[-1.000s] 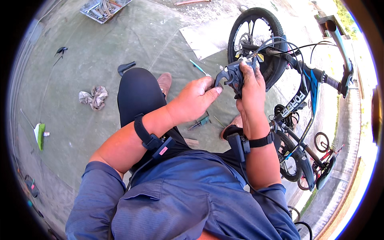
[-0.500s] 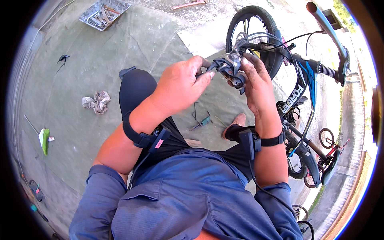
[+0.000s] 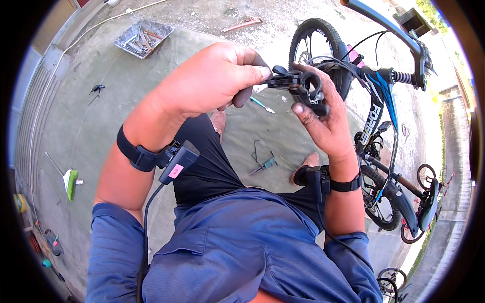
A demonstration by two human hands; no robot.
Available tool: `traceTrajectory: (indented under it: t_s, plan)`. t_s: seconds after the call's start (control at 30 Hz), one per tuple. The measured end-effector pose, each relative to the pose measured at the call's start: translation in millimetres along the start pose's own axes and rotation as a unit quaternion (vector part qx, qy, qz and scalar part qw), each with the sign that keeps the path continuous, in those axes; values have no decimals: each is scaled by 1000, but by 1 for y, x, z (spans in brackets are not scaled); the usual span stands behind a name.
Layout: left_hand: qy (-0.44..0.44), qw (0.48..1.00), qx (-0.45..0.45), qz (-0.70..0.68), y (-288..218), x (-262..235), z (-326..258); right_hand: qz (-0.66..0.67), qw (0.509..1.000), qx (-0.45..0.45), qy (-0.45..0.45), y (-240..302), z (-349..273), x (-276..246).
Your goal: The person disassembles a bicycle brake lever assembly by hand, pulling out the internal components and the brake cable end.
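Note:
A black bicycle shifter (image 3: 299,85) with a round clamp ring and small levers is held up in front of me, between both hands. My left hand (image 3: 214,76) pinches its left end, where a lever sticks out, with thumb and curled fingers. The clamp side rests in my right hand (image 3: 328,121), its thumb below the part and its fingers behind it. The ring's opening now faces me. Just beyond my hands lies a black and blue bicycle (image 3: 375,108), its front wheel (image 3: 316,38) partly behind my right fingers.
On the green ground sheet lie a blue-handled thin tool (image 3: 262,104), a hex key (image 3: 256,151) and a green tool (image 3: 265,165). A tray (image 3: 119,42) of tools and a red wrench (image 3: 242,24) are farther off. A green brush (image 3: 70,184) lies left, more bicycles (image 3: 427,177) right.
The shifter has been turned, so its clamp ring shows. My left hand has rolled over and its elbow swung out to the left. The view has shifted slightly, and my left arm hides the cloth.

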State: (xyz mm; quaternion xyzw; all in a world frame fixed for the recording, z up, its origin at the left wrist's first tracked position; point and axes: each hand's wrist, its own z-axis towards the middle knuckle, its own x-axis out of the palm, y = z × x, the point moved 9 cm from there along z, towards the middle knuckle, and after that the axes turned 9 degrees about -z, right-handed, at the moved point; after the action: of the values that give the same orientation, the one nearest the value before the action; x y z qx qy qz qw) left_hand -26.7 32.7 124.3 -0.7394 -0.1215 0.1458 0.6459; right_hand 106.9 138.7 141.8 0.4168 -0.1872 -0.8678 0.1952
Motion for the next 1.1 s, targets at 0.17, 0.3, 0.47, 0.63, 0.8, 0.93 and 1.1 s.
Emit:
traceTrajectory:
  t_s: [0.17,0.3,0.47,0.63,0.8,0.93,1.1]
  plan:
    - [38,995,1,-89,-11,4,-6,7,998,41,-57,1,4,-6]
    - [41,994,7,-102,-16,7,-7,43,990,95,-90,-6,0,-14]
    - [-4,988,68,-136,-25,5,-10,46,982,157,-94,-10,-10,-21]
    - [-15,983,80,-167,-24,6,-9,117,973,165,-106,-8,-9,-20]
    - [-45,978,79,-186,-19,4,-5,214,943,236,-96,-14,-13,-13]
    - [-48,978,76,-187,-17,5,-4,229,942,234,-74,-15,-12,-12]
    - [-52,978,74,-186,-18,7,-5,270,927,251,-66,-20,-15,-9]
